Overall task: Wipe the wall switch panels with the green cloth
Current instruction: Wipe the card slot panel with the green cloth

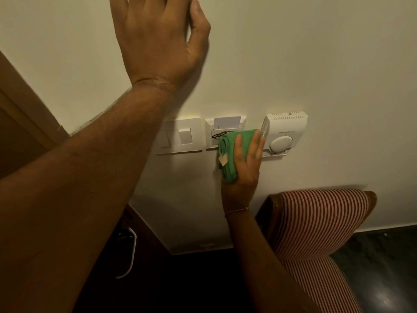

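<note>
Three white fittings sit in a row on the cream wall: a switch panel [180, 136] on the left, a key-card holder panel [222, 126] with a white card in its slot, and a thermostat with a round dial [285, 134] on the right. My right hand [244, 168] presses a folded green cloth [228, 152] against the lower right corner of the card panel, between it and the thermostat. A pale tag hangs from the cloth. My left hand [158, 37] lies flat on the wall well above the panels, holding nothing.
A chair with red-and-white striped upholstery and a wooden frame [316, 222] stands against the wall below the thermostat. A brown wooden door frame [24, 105] is at the left. A white cable [130, 256] hangs over dark furniture below the panels.
</note>
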### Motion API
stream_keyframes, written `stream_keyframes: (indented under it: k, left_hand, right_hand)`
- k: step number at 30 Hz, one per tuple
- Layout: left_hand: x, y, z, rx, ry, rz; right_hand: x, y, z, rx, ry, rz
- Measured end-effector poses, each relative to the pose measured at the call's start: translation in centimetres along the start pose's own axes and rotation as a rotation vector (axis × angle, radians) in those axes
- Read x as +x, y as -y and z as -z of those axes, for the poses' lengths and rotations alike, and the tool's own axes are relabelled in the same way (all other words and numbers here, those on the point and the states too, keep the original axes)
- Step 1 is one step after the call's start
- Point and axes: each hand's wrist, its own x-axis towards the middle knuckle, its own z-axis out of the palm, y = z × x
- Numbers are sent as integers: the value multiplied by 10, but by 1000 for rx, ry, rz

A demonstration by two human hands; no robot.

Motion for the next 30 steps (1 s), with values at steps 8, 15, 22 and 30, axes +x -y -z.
stream_keyframes:
  k: [8,15,22,30]
  left_hand:
    - [0,0,-1,12,-2,-3]
    - [7,-5,5,143,88,-21]
    - [18,-4,10,206,199,-58]
    - [17,-3,10,209,205,-49]
  right_hand:
    - [-16,37,-23,31,115,255]
    - [-3,5,-2,-37,13,86]
    - [-12,26,-18,8,53,143]
    - [3,4,-5,-68,87,315]
